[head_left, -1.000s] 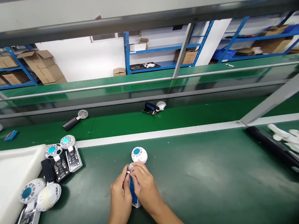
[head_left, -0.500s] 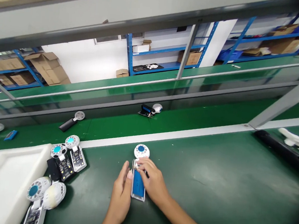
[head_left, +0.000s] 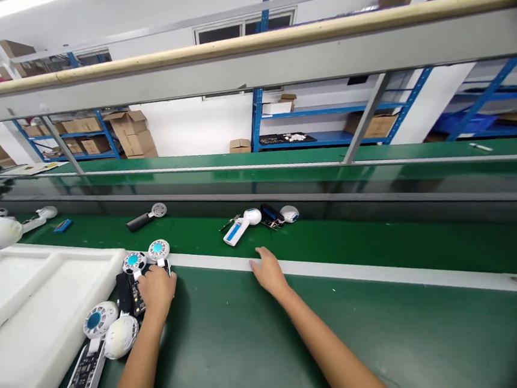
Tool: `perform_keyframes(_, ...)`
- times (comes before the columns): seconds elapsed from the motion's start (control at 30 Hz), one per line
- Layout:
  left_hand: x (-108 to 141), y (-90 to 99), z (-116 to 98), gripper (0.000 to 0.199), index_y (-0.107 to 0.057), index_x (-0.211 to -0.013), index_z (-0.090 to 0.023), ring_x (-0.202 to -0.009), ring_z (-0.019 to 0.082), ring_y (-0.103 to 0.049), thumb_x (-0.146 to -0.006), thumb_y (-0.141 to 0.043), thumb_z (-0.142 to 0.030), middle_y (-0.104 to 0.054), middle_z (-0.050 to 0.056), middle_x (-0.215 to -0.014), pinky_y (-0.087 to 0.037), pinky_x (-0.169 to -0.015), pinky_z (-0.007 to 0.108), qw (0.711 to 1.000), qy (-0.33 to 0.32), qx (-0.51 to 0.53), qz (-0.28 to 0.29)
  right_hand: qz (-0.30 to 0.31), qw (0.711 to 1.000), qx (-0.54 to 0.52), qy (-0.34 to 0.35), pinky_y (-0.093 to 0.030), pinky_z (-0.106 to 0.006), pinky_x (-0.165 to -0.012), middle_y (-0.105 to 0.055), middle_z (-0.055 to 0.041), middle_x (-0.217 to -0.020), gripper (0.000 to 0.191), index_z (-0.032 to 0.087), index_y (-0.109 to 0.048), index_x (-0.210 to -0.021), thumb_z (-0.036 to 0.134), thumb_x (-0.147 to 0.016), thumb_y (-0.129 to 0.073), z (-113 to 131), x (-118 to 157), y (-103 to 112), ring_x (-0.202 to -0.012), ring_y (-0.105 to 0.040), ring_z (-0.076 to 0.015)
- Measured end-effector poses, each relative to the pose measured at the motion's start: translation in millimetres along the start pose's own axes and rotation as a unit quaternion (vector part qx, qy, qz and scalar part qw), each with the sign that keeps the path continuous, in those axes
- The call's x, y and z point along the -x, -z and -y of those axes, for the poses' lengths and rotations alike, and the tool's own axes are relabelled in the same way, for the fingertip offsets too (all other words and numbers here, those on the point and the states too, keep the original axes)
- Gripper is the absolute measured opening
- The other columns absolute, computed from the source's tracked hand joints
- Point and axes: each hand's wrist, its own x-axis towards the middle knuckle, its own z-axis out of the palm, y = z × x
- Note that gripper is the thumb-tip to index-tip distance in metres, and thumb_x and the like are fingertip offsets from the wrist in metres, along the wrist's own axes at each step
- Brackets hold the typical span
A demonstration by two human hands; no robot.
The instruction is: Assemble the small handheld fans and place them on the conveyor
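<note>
My left hand (head_left: 154,290) is palm down over a black circuit board (head_left: 126,294), among white fan heads with blue centres (head_left: 158,248). I cannot tell if its fingers grip anything. Beside it lie a white domed shell (head_left: 121,336) and a fan head on a long circuit board (head_left: 84,372). My right hand (head_left: 270,272) rests with its fingers on the white bench strip (head_left: 369,274), holding nothing. Beyond its fingertips, a white handheld fan with a blue panel (head_left: 237,228) lies on the green conveyor belt (head_left: 354,241).
A white foam tray (head_left: 26,312) fills the bench's left end, beside the green mat (head_left: 362,348). Other fan parts (head_left: 146,217) lie along the belt. A metal rail with a wooden top (head_left: 271,50) runs above it, and blue shelves with cartons (head_left: 328,121) stand behind.
The fan with the blue panel has left my hands and now lies on the belt. My left hand has moved left to the boards. The view has tilted upward.
</note>
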Motion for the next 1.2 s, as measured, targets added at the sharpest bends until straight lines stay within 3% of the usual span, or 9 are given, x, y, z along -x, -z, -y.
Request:
perform_keyframes(0.13,17.3,5.3,-8.1,0.026,-0.06,-0.084,-0.011,-0.088,0.027,-0.061,-0.077,-0.054,-0.036,-0.066,0.012,-0.085,-0.042,-0.079,0.038,0.991,-0.071,0.087,0.075,0.053,0.994,-0.081,-0.045,-0.031,-0.052,-0.101,-0.058,-0.0161,-0.116,0.036,0.012,-0.06,-0.103,0.034,-0.075,-0.066,6.8,46.7,10.8,-0.114,-0.049,-0.03)
perform_keyframes(0.3,108.7,1.5,-34.9,0.034,-0.055,-0.103,-0.018,-0.087,0.022,-0.061,-0.073,-0.054,-0.033,-0.064,0.007,-0.091,-0.045,-0.077,0.03,0.938,-0.216,0.231,0.139,0.117,0.96,-0.235,-0.099,-0.051,-0.04,-0.081,-0.065,-0.0154,-0.107,0.058,0.013,-0.05,-0.117,0.054,-0.076,-0.055,34.0,92.7,21.8,-0.093,-0.064,-0.0248)
perform_keyframes(0.4,156.8,-3.2,-49.7,0.036,-0.053,-0.103,-0.021,-0.087,0.022,-0.058,-0.067,-0.059,-0.025,-0.058,0.007,-0.095,-0.046,-0.076,0.032,0.887,-0.262,0.349,0.154,0.056,0.908,-0.373,-0.182,-0.052,-0.035,-0.078,-0.068,-0.0133,-0.099,0.054,0.012,-0.055,-0.108,0.053,-0.072,-0.062,51.2,109.6,30.8,-0.09,-0.065,-0.0243)
perform_keyframes(0.5,175.7,-4.9,-57.5,0.034,-0.049,-0.101,-0.02,-0.072,0.018,-0.059,-0.074,-0.056,-0.038,-0.058,0.008,-0.096,-0.047,-0.059,0.028,0.822,-0.203,0.449,0.286,-0.021,0.851,-0.459,-0.254,-0.053,-0.03,-0.071,-0.071,-0.011,-0.087,0.044,0.011,-0.063,-0.092,0.047,-0.067,-0.07,62.2,120.8,42.0,-0.085,-0.066,-0.0239)
perform_keyframes(0.57,177.4,-5.4,-59.4,0.035,-0.05,-0.1,-0.017,-0.071,0.018,-0.059,-0.079,-0.049,-0.046,-0.061,0.008,-0.093,-0.047,-0.062,0.028,0.778,-0.202,0.454,0.385,-0.053,0.838,-0.472,-0.269,-0.052,-0.026,-0.063,-0.071,-0.0092,-0.08,0.042,0.012,-0.065,-0.085,0.048,-0.065,-0.072,65.6,126.3,47.2,-0.078,-0.066,-0.0224)
perform_keyframes(0.63,177.4,-7.0,-58.9,0.034,-0.051,-0.1,-0.015,-0.081,0.02,-0.059,-0.082,-0.047,-0.044,-0.063,0.009,-0.091,-0.045,-0.073,0.03,0.762,-0.246,0.425,0.422,-0.071,0.832,-0.475,-0.279,-0.05,-0.024,-0.057,-0.071,-0.008,-0.075,0.044,0.012,-0.066,-0.082,0.051,-0.064,-0.072,66.9,130.2,50.1,-0.07,-0.066,-0.0203)
perform_keyframes(0.87,188.4,-25.9,-45.7,0.037,-0.043,-0.116,-0.014,-0.088,0.024,-0.06,-0.085,-0.04,-0.035,-0.064,0.011,-0.099,-0.045,-0.075,0.034,0.803,-0.335,0.358,0.34,-0.03,0.839,-0.443,-0.314,-0.047,-0.022,-0.057,-0.067,-0.0077,-0.062,0.05,0.009,-0.068,-0.069,0.059,-0.068,-0.062,72.0,137.8,52.6,-0.059,-0.062,-0.0169)
perform_keyframes(1.03,195.7,-35.3,-45.7,0.046,-0.03,-0.133,-0.012,-0.125,0.019,-0.04,-0.09,-0.032,-0.028,-0.042,0.014,-0.136,-0.033,-0.1,0.031,0.815,-0.349,0.404,0.224,-0.079,0.856,-0.427,-0.282,-0.046,-0.021,-0.063,-0.068,-0.002,-0.077,0.043,0.017,-0.064,-0.094,0.05,-0.067,-0.068,75.1,150.2,41.8,-0.069,-0.06,-0.0159)
perform_keyframes(1.2,198.8,-35.3,-52.5,0.042,-0.041,-0.127,-0.01,-0.113,0.018,-0.051,-0.092,-0.028,-0.029,-0.055,0.014,-0.123,-0.041,-0.09,0.025,0.829,-0.345,0.398,0.187,-0.09,0.831,-0.478,-0.27,-0.045,-0.022,-0.069,-0.065,-0.0015,-0.086,0.036,0.02,-0.063,-0.094,0.043,-0.068,-0.069,73.5,156.9,38.2,-0.081,-0.057,-0.0179)
